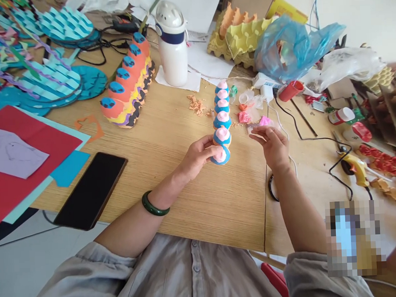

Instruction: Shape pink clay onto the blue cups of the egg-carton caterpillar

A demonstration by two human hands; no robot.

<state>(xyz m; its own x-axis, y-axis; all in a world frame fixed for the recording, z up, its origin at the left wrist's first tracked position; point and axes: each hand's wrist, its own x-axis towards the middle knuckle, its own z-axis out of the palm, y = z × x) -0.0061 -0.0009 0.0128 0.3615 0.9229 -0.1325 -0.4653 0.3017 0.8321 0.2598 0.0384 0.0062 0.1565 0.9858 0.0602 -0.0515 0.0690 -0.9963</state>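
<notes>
My left hand (197, 158) is shut around the bottom of a tall column of painted egg-carton cups (222, 121), blue with pink tops, which stands nearly upright. My right hand (272, 146) is raised beside the column with its fingertips pinched close together. A small pink scrap (265, 121) lies just beyond those fingers, and a pale translucent bit (252, 129) sits near their tips. I cannot tell whether the fingers hold it. Wood shavings (196, 105) lie on the wooden table (171, 136) to the left of the column.
An orange egg-carton caterpillar (128, 83) and a white bottle (172, 44) stand beyond my hands. A black phone (91, 190) lies at left on coloured paper sheets (28, 160). A yellow glue gun (354, 168) with its cord lies at right, and a blue plastic bag (295, 48) sits at the back.
</notes>
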